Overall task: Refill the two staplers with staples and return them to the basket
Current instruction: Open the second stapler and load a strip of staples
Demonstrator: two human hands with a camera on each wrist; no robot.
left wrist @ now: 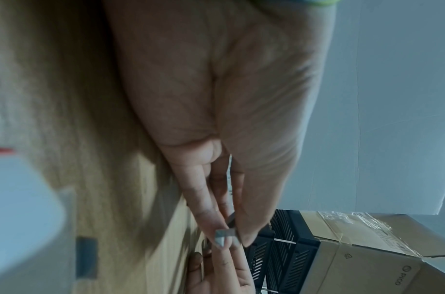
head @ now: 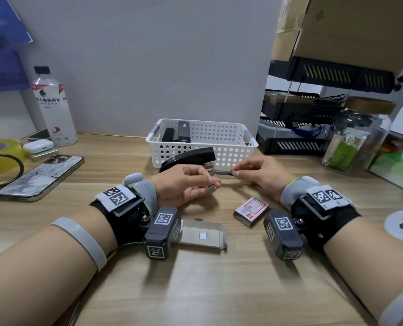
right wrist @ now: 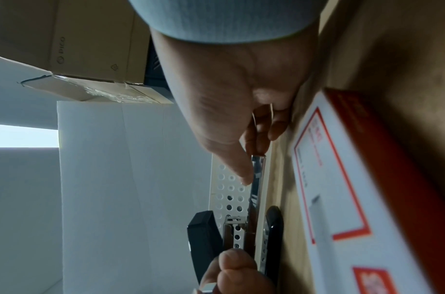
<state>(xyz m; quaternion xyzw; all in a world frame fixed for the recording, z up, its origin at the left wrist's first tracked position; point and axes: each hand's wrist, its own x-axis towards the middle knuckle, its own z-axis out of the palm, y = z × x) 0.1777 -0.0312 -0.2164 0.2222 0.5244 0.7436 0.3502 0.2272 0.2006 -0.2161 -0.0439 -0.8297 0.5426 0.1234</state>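
1. Black stapler [head: 188,158] lies open on the bench before the basket [head: 221,137]; I steady it.
2. My left hand [left wrist: 216,119] pinches a staple strip [left wrist: 225,234], ready to load.
3. My right hand [right wrist: 231,111] pinches the magazine rail [right wrist: 257,179], holding it out.

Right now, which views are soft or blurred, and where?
Head: sharp centre, wide-angle bowing at the edges. Left wrist: palm and desk blurred; only the staple strip at the fingers reads. Right wrist: staple box smeared, stapler fairly crisp.

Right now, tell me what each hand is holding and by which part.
The left hand pinches a short strip of staples at its end. The right hand pinches the front tip of the open stapler's metal staple rail.
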